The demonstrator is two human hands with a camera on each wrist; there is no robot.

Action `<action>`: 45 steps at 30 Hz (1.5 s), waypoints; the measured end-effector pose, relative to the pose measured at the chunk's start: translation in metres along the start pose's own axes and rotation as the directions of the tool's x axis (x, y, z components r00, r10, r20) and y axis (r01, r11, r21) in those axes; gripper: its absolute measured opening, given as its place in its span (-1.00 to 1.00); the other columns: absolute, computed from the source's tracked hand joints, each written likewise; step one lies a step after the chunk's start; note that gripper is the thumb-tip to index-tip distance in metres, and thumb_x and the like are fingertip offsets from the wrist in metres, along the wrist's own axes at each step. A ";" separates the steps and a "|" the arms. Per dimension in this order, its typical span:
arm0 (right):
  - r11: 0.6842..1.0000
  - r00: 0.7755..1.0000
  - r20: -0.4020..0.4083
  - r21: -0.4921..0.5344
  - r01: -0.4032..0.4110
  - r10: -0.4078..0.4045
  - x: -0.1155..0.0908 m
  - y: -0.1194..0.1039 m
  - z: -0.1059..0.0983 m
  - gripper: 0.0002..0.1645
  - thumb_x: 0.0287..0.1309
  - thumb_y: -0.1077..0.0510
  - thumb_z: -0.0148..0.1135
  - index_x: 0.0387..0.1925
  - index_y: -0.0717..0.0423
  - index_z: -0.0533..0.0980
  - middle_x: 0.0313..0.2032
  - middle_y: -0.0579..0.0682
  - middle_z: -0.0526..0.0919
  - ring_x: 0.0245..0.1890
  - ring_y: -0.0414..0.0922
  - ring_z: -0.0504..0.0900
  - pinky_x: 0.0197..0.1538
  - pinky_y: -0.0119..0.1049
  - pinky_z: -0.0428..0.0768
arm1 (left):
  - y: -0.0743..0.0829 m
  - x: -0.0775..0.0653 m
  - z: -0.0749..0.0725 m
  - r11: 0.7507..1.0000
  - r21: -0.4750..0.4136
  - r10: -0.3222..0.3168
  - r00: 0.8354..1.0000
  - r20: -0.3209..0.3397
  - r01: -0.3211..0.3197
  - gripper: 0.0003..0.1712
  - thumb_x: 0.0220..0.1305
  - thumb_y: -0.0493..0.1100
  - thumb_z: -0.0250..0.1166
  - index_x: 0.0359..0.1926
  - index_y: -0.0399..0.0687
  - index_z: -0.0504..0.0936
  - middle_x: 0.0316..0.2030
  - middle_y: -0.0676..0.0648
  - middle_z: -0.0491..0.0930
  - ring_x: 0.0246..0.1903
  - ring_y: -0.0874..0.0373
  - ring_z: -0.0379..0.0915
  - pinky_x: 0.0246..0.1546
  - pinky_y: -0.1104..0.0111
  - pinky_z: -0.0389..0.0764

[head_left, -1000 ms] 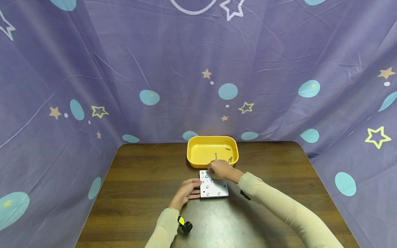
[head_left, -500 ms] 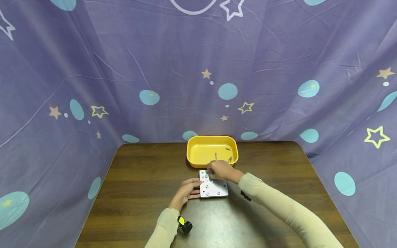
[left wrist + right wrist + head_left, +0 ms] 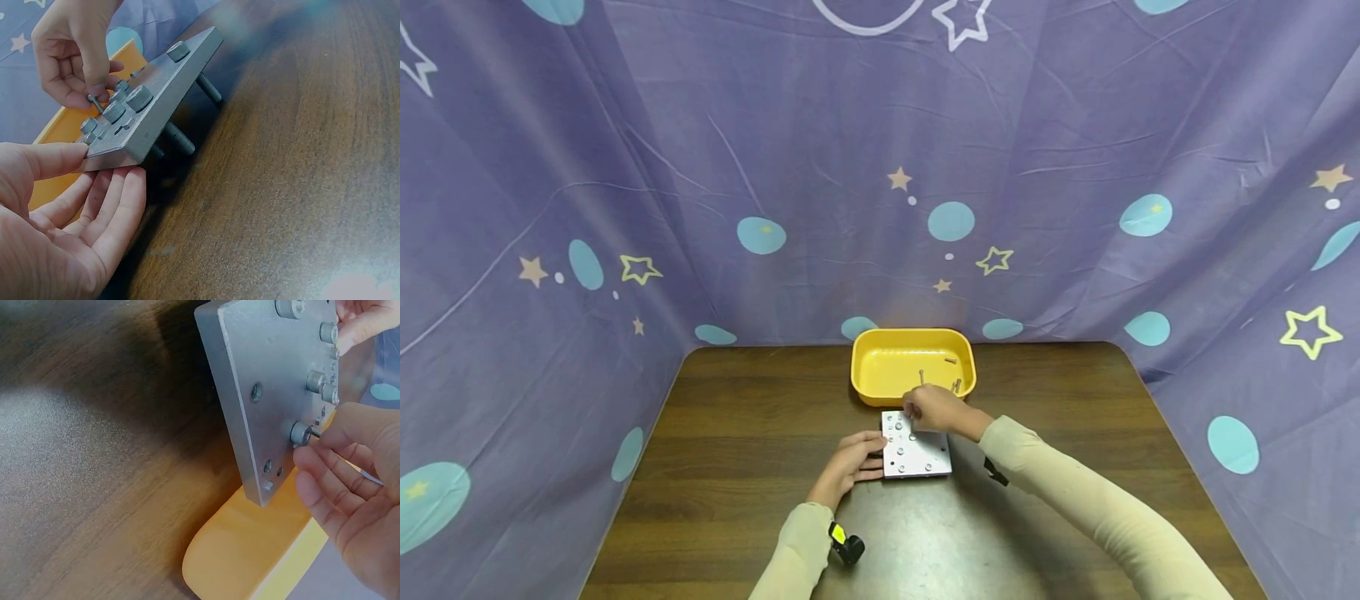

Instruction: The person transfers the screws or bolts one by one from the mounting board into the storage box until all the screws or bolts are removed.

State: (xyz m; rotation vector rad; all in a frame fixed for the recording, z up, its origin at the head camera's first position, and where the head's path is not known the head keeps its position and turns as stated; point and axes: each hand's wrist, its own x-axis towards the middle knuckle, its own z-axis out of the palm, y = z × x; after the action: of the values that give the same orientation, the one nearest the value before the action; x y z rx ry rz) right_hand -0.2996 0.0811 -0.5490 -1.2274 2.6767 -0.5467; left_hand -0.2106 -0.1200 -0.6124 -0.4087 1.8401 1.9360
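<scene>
A silver metal plate (image 3: 927, 452) carries several socket-head bolts (image 3: 139, 98), whose threaded shanks stick out below it in the left wrist view. My left hand (image 3: 852, 460) grips the plate's left edge, thumb on top and fingers underneath. Over the plate's far part, my right hand (image 3: 938, 409) pinches a slim small screw (image 3: 97, 105) between thumb and finger. In the right wrist view that screw meets the head of one bolt (image 3: 300, 433). Bare holes (image 3: 256, 392) show in the plate's face.
Just behind the plate stands a yellow bin (image 3: 880, 335) with several loose screws (image 3: 957, 386) inside. Everything rests on a brown wooden table (image 3: 737, 433). A purple patterned curtain (image 3: 820, 167) hangs at the back and sides.
My right hand has shifted slightly up and to the right, so the bolt head below its fingers shows more. The left hand and plate stay put.
</scene>
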 end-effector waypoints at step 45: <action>0.995 0.987 0.135 0.036 -0.093 0.088 0.031 0.021 -0.098 -0.81 0.01 0.49 0.30 -0.41 0.24 0.75 -0.39 0.08 0.80 -0.44 -0.11 0.73 -0.02 -0.04 0.75 | 0.000 0.000 0.000 1.000 0.008 -0.004 1.000 0.001 0.004 -0.43 0.44 -0.11 0.25 0.34 -0.35 0.44 0.09 -0.28 0.60 -0.21 0.07 0.65 -0.06 0.11 0.77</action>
State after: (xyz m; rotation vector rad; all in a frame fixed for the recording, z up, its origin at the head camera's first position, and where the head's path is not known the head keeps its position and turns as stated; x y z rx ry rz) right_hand -0.3620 0.0965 -0.4663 -1.0849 2.5812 -0.4878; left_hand -0.2106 -0.1195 -0.6122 -0.4093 1.8445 1.9249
